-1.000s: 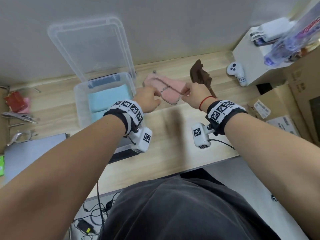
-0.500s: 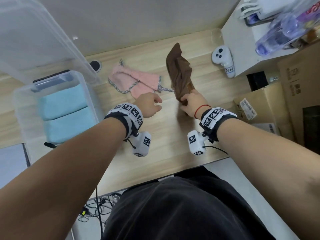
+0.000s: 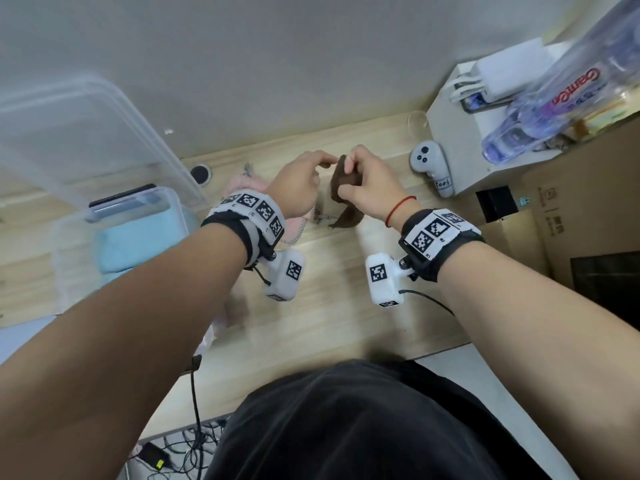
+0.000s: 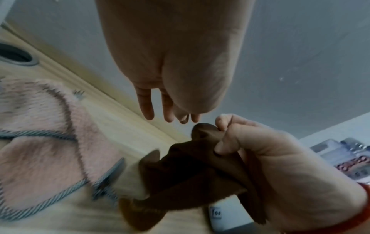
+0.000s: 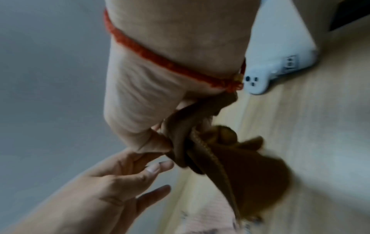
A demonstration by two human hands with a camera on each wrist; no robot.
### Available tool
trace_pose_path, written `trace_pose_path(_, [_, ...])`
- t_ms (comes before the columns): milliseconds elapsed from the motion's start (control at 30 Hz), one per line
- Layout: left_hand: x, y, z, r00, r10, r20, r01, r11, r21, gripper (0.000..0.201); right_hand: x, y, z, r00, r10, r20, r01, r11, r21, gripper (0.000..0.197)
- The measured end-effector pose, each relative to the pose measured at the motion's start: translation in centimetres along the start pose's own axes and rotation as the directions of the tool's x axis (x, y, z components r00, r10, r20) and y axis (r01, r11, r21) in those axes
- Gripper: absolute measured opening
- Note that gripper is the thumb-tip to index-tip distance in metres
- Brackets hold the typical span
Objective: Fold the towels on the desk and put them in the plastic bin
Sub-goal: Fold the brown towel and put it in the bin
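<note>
So the right hand (image 3: 369, 183) is pinching a bunched brown towel (image 3: 341, 195) mid-frame, lifted over the desk (image 3: 329, 306). The left hand (image 3: 299, 183) has loosely spread fingers right by the towel's top corner. Pink towel (image 4: 46, 142) lies lower left; plastic bin (image 3: 69, 237) far left.

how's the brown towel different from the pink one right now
The brown towel is bunched and lifted off the desk, gripped by the right hand; the pink towel lies spread on the desk with no hand on it. The brown one is plain and dark; the pink one is pale with a grey corded edge. The left hand reaches toward the brown one with open fingers. Both towels are outside the plastic bin.
</note>
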State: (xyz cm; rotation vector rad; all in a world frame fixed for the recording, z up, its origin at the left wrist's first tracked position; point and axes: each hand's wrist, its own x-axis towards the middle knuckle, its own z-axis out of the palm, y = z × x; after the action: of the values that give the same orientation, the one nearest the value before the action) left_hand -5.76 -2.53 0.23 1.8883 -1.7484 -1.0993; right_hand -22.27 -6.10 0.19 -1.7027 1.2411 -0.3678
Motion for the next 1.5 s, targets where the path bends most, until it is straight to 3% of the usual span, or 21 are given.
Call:
trace_pose_path(100, [-0.4, 1.7, -2.1, 0.997, 0.020, 0.074, -0.013, 0.995, -0.096, 0.048, 0.1, -2.7, -1.0, 0.998, -0.033, 0.056, 0.028, 0.996, 0.087, 0.020])
trace_pose_path(233, [-2.1, 2.9, -3.5, 0.984, 0.019, 0.179, 0.015, 0.982, -0.189, 0.027, -0.3, -5.6, -2.7, 0.995, -0.064, 0.070, 0.052, 0.986, 0.161, 0.016])
trace_pose_path(300, [-3.2, 3.1, -3.8, 0.992, 0.004, 0.127, 0.024, 0.975, -0.221, 0.014, -0.6, -6.5, -3.5, 0.994, -0.083, 0.074, 0.072, 0.988, 0.139, 0.012])
trace_pose_path(367, [-4.5, 3.3, -4.3, 0.999, -0.042, 0.000, 0.040, 0.973, -0.229, 0.011, -1.0, -7.0, -4.1, 0.984, -0.111, 0.138, 0.106, 0.993, 0.042, 0.011])
trace_pose_path(433, [-6.0, 3.7, -4.9, 0.989, -0.067, -0.133, 0.043, 0.984, -0.175, 0.016, -1.5, -7.3, -4.2, 0.966, -0.157, 0.204, 0.190, 0.970, -0.155, 0.008])
trace_pose_path(467, [-6.7, 3.8, -5.3, 0.982, -0.063, -0.176, 0.041, 0.992, -0.123, 0.018, -1.9, -7.4, -4.1, 0.957, -0.191, 0.217, 0.242, 0.939, -0.244, 0.018])
trace_pose_path(533, [-8.3, 3.8, -5.9, 0.978, -0.051, -0.204, 0.040, 0.998, -0.058, 0.019, -2.6, -7.7, -3.6, 0.948, -0.240, 0.207, 0.300, 0.891, -0.342, 0.029])
trace_pose_path(667, [-11.4, 3.8, -7.1, 0.971, -0.038, -0.234, 0.032, 0.999, -0.027, 0.018, -4.8, -9.4, -2.2, 0.926, -0.358, 0.118, 0.375, 0.851, -0.366, 0.019])
trace_pose_path(800, [-15.1, 4.1, -8.2, 0.972, -0.023, -0.235, 0.022, 1.000, -0.006, 0.037, -7.5, -11.4, -1.3, 0.900, -0.436, -0.018, 0.392, 0.826, -0.406, 0.032])
trace_pose_path(900, [-18.4, 3.0, -8.6, 0.989, -0.034, -0.143, 0.038, 0.999, 0.025, 0.039, -10.1, -12.7, -0.4, 0.896, -0.436, -0.084, 0.357, 0.819, -0.449, 0.029])
trace_pose_path(967, [-20.2, 2.1, -8.4, 0.995, -0.047, -0.083, 0.056, 0.993, 0.107, 0.036, -11.5, -12.9, -0.2, 0.881, -0.439, -0.178, 0.348, 0.854, -0.386, 0.028])
trace_pose_path(1067, [-23.2, 0.7, -7.9, 0.994, -0.045, -0.096, 0.054, 0.994, 0.097, 0.027, -13.8, -12.8, 0.1, 0.870, -0.425, -0.252, 0.341, 0.885, -0.316, 0.029])
trace_pose_path(1167, [-25.1, -0.6, -7.6, 0.990, -0.034, -0.135, 0.029, 0.999, -0.038, 0.026, -15.3, -12.0, 0.2, 0.890, -0.401, -0.219, 0.303, 0.877, -0.374, 0.031])
trace_pose_path(1300, [-26.3, -1.5, -7.8, 0.988, -0.065, -0.141, 0.052, 0.994, -0.096, 0.009, -16.7, -10.5, 0.2, 0.962, -0.256, -0.096, 0.174, 0.842, -0.511, 0.028])
trace_pose_path(1400, [-26.7, -1.5, -7.9, 0.982, -0.090, -0.167, 0.064, 0.986, -0.157, 0.019, -18.0, -9.8, 0.2, 0.976, -0.212, -0.056, 0.148, 0.824, -0.547, 0.031])
trace_pose_path(1500, [-27.1, -0.9, -8.1, 0.983, -0.108, -0.150, 0.063, 0.959, -0.276, 0.008, -19.0, -9.9, 0.0, 0.988, -0.151, -0.020, 0.118, 0.838, -0.532, 0.038])
